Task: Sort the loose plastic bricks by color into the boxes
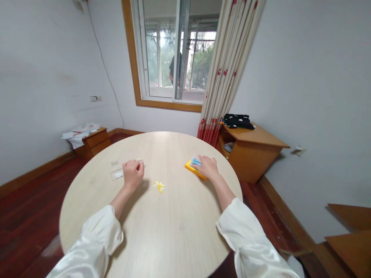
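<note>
My left hand (133, 173) is raised over the left half of the table with its fingers curled closed. Whatever they hold, if anything, is too small to make out. Beside and behind it lie clear plastic cases (117, 173). Near the middle is a small loose pile of yellow and white pieces (159, 186). On the right, my right hand (208, 166) closes over a clear plastic packet with blue pieces (196, 160). That packet is on or just above a yellow box (191, 168), partly hidden by the hand.
The round pale wooden table (171, 231) fills the foreground. A wooden cabinet (255, 150) with folded black cloth (238, 121) stands behind right, and a small drawer unit (97, 141) with papers behind left. A person (175, 69) shows through the window.
</note>
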`<state>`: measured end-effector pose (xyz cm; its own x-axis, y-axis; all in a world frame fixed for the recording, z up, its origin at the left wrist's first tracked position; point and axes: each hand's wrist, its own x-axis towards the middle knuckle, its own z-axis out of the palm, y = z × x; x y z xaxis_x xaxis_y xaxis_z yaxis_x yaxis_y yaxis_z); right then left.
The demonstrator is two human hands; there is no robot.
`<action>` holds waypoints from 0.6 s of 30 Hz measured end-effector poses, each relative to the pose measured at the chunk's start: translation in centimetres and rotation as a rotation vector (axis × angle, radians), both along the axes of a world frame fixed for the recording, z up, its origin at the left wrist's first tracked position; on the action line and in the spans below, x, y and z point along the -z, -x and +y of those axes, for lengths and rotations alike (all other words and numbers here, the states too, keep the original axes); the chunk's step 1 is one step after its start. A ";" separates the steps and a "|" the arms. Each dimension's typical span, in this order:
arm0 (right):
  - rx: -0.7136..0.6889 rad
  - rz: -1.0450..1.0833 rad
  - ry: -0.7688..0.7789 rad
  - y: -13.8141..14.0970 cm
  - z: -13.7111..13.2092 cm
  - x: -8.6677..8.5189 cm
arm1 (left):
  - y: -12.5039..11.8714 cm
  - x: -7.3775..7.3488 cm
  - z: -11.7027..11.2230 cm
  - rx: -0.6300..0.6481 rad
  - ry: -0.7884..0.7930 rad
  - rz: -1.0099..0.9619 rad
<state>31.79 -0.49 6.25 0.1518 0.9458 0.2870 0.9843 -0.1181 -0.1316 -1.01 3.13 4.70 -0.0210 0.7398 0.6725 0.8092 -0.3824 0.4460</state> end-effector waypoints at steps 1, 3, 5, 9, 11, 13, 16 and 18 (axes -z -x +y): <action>-0.008 -0.008 0.019 -0.2 -0.1 0.2 | -0.8 -0.6 0.1 0.036 -0.005 -0.116; -0.019 -0.005 -0.009 0.0 -0.3 0.3 | -2.3 -1.8 0.2 0.101 0.022 -0.404; -0.047 0.032 -0.087 1.1 -0.5 -0.1 | -3.9 -2.8 0.0 0.182 0.183 -0.778; -0.270 0.191 -0.285 5.8 -0.8 -1.7 | -6.5 -4.5 -1.7 0.613 1.001 -1.447; -0.414 0.250 -0.352 8.6 -0.9 -2.2 | -7.5 -5.1 -2.6 0.833 1.311 -1.555; -0.531 0.307 -0.362 10.9 -1.0 -2.1 | -8.1 -5.5 -3.1 0.937 1.328 -1.688; -0.581 0.387 -0.337 12.9 -0.9 -1.5 | -8.3 -5.4 -2.9 0.899 1.169 -1.881; -0.600 0.448 -0.323 13.2 -0.6 -1.3 | -8.0 -5.1 -2.5 0.848 1.165 -1.899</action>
